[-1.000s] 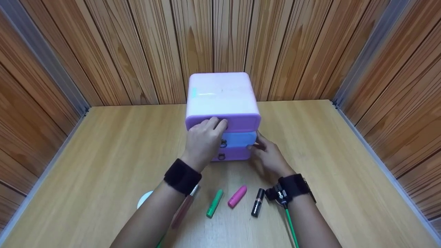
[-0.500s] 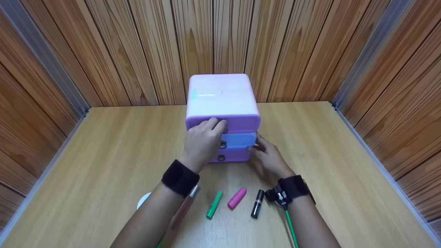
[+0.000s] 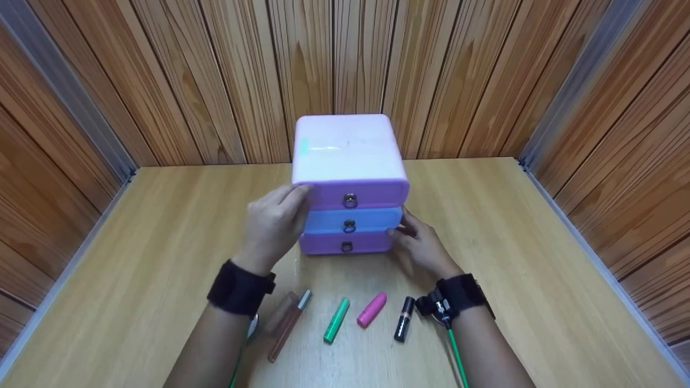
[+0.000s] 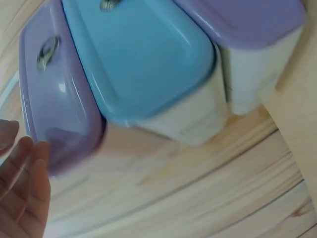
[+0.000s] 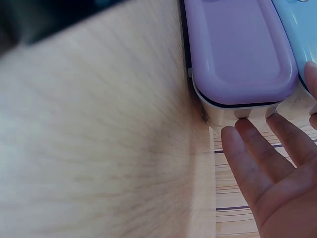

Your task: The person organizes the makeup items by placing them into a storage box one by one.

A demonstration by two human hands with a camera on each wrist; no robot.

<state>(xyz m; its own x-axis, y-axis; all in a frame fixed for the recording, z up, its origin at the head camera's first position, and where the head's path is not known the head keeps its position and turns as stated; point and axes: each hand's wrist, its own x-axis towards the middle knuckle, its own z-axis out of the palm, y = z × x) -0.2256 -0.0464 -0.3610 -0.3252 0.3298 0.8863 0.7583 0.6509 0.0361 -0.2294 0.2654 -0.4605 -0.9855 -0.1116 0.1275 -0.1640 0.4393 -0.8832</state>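
Observation:
A small drawer unit with a whitish-pink top stands at the middle back of the table. Its fronts are a purple top drawer, a blue middle drawer and a purple bottom drawer, each with a ring pull. My left hand is at the left corner of the top drawer front, fingers loosely bent; whether they touch it is unclear. My right hand rests against the unit's right side, fingers extended along the side wall and thumb at the front edge, as the right wrist view also shows.
On the table in front lie a brownish tube with a silver end, a green tube, a pink tube and a black tube. A white round thing is mostly hidden by my left forearm. Wood-panelled walls enclose the table.
My left hand has let go of the top drawer's ring pull and moved left to the front's corner, uncovering the pull. My right hand and the unit have stayed in place.

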